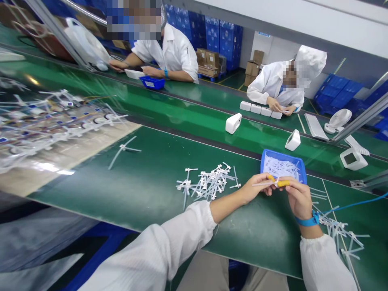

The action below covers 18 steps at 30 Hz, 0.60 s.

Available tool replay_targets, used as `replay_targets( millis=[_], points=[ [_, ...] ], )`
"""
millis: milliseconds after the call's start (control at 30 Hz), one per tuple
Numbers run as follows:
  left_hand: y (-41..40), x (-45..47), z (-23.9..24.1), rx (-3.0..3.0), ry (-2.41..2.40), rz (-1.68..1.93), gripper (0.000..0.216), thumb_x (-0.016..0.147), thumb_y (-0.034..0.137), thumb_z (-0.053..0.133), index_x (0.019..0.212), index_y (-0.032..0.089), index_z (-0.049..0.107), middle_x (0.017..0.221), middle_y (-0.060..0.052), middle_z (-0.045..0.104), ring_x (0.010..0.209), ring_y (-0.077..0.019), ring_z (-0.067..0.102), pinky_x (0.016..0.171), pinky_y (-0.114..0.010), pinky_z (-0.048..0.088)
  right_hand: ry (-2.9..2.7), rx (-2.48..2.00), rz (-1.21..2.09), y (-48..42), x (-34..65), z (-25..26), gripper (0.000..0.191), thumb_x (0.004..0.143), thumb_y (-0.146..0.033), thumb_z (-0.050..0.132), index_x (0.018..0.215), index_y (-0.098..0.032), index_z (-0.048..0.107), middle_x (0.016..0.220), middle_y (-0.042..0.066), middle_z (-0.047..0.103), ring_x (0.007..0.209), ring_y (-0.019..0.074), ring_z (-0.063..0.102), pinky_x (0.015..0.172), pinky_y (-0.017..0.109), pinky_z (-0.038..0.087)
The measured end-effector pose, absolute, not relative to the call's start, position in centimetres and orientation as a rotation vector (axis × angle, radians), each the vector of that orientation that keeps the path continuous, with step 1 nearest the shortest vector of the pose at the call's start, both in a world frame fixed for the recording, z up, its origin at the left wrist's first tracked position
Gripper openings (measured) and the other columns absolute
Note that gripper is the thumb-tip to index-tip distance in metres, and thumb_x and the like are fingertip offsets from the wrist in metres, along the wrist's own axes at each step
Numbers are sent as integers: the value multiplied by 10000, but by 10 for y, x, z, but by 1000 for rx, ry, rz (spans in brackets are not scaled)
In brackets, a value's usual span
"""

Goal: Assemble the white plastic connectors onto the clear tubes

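Note:
My left hand (pixel 256 187) and my right hand (pixel 296 196) meet in front of a blue tray (pixel 265 158) of small white plastic pieces. Both pinch one thin white plastic strip (pixel 263 184) between yellow-capped fingertips. A blue strap (pixel 307 221) circles my right wrist, with a blue cord running off to the right. A pile of white plastic sprue pieces (pixel 209 182) lies just left of my left hand. More white sprues (pixel 341 232) lie to the right of my right wrist.
A green conveyor belt (pixel 194 113) carries white housings (pixel 233 123). Two people in white coats work on its far side, one by a small blue bin (pixel 152 83). A heap of tangled white parts (pixel 51 121) fills the left. A small white fan (pixel 338 120) stands at right.

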<state>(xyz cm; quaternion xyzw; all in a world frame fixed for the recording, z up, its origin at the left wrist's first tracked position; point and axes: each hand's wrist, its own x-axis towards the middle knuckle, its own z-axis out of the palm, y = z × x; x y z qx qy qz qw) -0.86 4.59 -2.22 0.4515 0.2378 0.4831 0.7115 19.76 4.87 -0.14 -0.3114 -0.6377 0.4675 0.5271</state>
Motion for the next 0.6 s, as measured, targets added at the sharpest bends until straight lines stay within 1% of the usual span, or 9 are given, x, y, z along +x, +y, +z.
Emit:
replay_targets(
  millis=[33,100,167,233,400,600],
  points=[
    [46,-8,-22,998,530,1064,549,829,632,870,988,134,702,911,-63,725,676,-127,654,692,-266,511,-1550,-744,1097,49,199,-3,196,942,-229,719,993,-286,899,1070,78,825,907,277,740,741,385,585],
    [45,-8,-22,1025,548,1062,586,825,662,873,1008,132,704,888,-54,722,665,-125,656,689,-269,524,-1609,-754,1040,50,203,-5,219,945,-212,701,984,-304,896,1084,64,825,976,288,747,834,414,593],
    [45,-7,-22,1050,562,1066,589,817,649,891,1026,130,707,865,-45,721,674,-129,665,706,-275,541,-1670,-775,971,51,207,-6,237,947,-202,685,982,-315,891,1116,52,824,1068,302,745,953,452,578],
    [45,-7,-22,1048,571,1078,591,802,627,913,1047,128,711,859,-41,725,692,-134,675,727,-283,556,-1728,-804,909,51,207,-5,243,952,-203,669,987,-312,884,1158,52,819,1125,314,738,1023,482,556],
    [44,-6,-20,1050,570,1105,580,794,572,939,1100,124,732,847,-34,726,706,-133,676,751,-285,564,-1799,-887,781,46,201,6,254,948,-182,626,930,-287,856,1193,61,800,1135,307,733,1028,475,548],
    [42,-6,-23,1095,539,1003,592,803,599,926,1095,128,717,926,-51,729,761,-136,691,788,-294,572,-1833,-903,757,44,197,12,261,928,-162,593,783,-254,790,1058,58,786,1000,273,728,929,429,555]
  ],
)
